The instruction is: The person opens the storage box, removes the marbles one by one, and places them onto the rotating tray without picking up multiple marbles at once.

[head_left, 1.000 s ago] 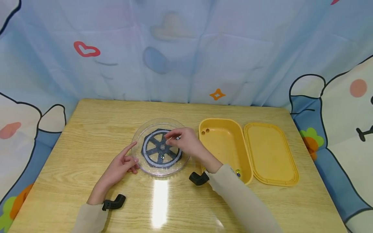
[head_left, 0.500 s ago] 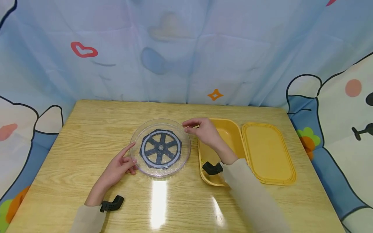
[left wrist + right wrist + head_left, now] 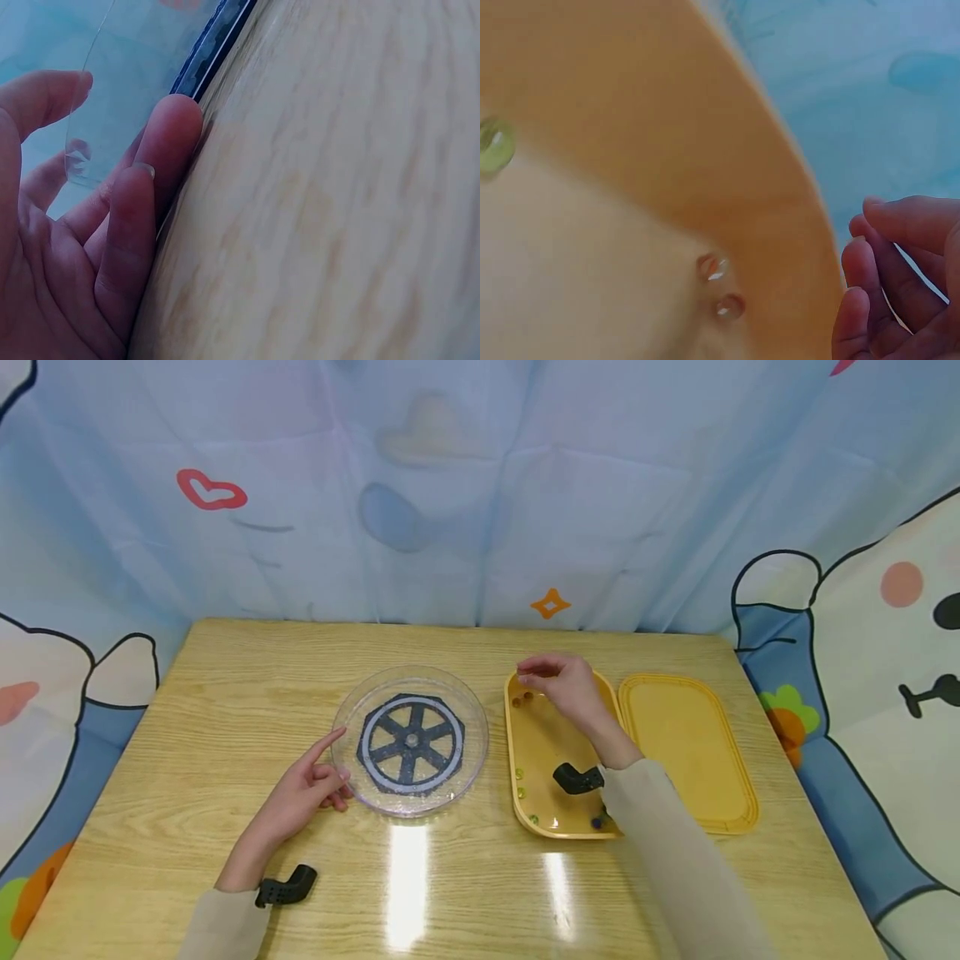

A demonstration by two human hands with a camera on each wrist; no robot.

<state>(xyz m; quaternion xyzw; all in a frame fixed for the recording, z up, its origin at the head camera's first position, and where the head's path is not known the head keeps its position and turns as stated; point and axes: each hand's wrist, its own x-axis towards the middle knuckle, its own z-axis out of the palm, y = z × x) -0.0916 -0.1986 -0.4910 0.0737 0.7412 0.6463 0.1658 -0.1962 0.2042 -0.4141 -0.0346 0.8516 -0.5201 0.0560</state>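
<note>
A round clear dish [image 3: 474,768] with a dark wheel-shaped pattern [image 3: 411,741] at its middle stands on the wooden table. At its left rim, my left hand [image 3: 303,789] touches the wall with the index finger extended; nearer the table, fingertips [image 3: 172,135] rest against the side. Over the far end of a yellow box [image 3: 510,739] hovers my right hand [image 3: 566,689], fingers loosely bent and nothing visible between them. Two amber marbles [image 3: 516,702] lie in the box below that hand. Green marbles [image 3: 521,792] and a dark blue marble [image 3: 597,822] lie toward its near end.
A yellow lid [image 3: 690,752] lies flat to the right of the box, against its side. My right forearm [image 3: 667,843] crosses the box's near right corner and hides part of it. Behind the table hangs a printed blue curtain [image 3: 315,560].
My right hand has moved right, from above the dish to above the box. A small marble in the dish has rolled toward the near rim. My left hand keeps its place.
</note>
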